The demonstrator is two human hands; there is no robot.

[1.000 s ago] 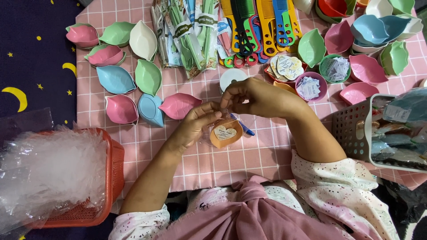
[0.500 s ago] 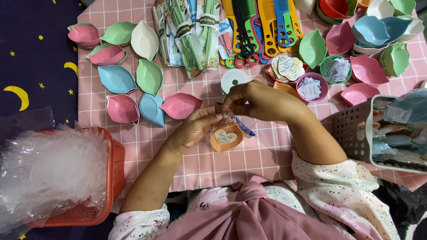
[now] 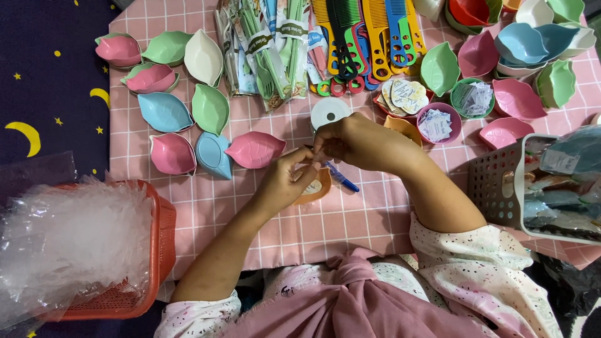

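Head view: left hand (image 3: pixel 285 184) pinches orange leaf-shaped dish (image 3: pixel 315 186) in clear wrap, above pink checked cloth (image 3: pixel 350 219). Right hand (image 3: pixel 357 141) fingertips closed on wrap's gathered top. Step: sealing wrap. Next likely needs steady pinch; white tape roll (image 3: pixel 330 111) just beyond.

One camera, worn on the person's head, looks almost straight down and slightly forward over the person's own chest and arms. It sits close above the pink checked cloth (image 3: pixel 350 219), which fills most of the frame; the far edge runs off the top. A red basket (image 3: pixel 159 231) marks the left side and a grey basket (image 3: pixel 494 181) the right.
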